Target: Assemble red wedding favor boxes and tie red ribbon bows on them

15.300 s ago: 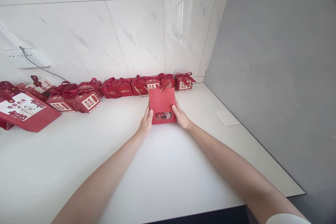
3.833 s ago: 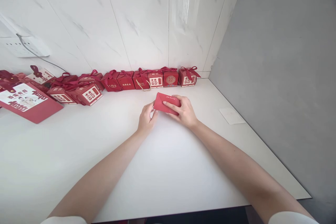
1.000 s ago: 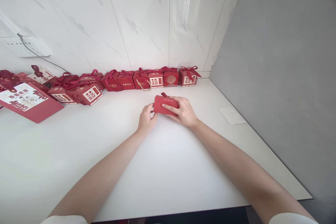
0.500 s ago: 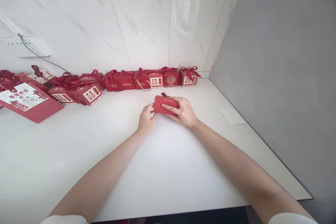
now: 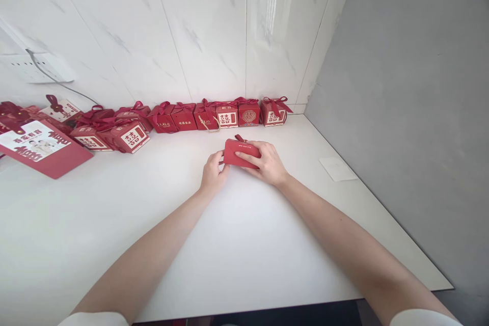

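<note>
A small red gift box (image 5: 234, 154) with a dark red ribbon loop at its top is between my hands, over the white table. My right hand (image 5: 267, 163) is wrapped round its right side, with fingers lying across the face toward me. At its left edge, my left hand (image 5: 214, 169) pinches the side with thumb and fingers; some of those fingertips are hidden behind the box. A short line of pale print shows near the box's top edge.
Several red ribbon-tied boxes (image 5: 228, 116) stand in a row along the tiled wall (image 5: 206, 35). More boxes (image 5: 132, 136) and a larger red bag (image 5: 61, 158) crowd the left. A white paper (image 5: 338, 168) lies at right beside the grey wall (image 5: 405, 86).
</note>
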A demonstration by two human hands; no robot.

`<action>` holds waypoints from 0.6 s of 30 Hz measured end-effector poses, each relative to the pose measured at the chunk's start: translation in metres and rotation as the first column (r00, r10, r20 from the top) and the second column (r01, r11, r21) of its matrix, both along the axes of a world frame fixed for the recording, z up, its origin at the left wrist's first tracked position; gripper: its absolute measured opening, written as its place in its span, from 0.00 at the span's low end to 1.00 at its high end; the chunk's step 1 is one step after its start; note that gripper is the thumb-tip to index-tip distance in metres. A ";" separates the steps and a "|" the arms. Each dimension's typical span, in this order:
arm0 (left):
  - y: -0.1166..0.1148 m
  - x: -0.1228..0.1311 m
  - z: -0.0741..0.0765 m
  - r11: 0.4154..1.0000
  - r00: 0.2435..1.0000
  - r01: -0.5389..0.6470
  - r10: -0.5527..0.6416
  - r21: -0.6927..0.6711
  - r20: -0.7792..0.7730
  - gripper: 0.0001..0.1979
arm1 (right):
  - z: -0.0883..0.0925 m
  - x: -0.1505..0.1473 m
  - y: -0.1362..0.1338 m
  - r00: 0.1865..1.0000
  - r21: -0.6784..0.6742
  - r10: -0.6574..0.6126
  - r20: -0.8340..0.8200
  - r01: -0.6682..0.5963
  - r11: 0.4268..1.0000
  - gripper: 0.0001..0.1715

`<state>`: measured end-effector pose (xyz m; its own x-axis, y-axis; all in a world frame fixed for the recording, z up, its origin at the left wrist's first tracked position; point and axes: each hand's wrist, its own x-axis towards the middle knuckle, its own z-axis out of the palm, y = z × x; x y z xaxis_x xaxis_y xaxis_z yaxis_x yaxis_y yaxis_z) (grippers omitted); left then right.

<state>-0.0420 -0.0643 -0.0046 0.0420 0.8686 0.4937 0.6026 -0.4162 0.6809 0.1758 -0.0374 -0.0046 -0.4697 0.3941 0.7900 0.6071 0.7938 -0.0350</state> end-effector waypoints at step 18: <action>-0.001 0.001 0.001 1.000 1.000 0.001 -0.001 -0.031 0.004 0.19 | -0.001 0.000 0.000 1.000 -0.012 -0.004 0.007 0.004 1.000 0.23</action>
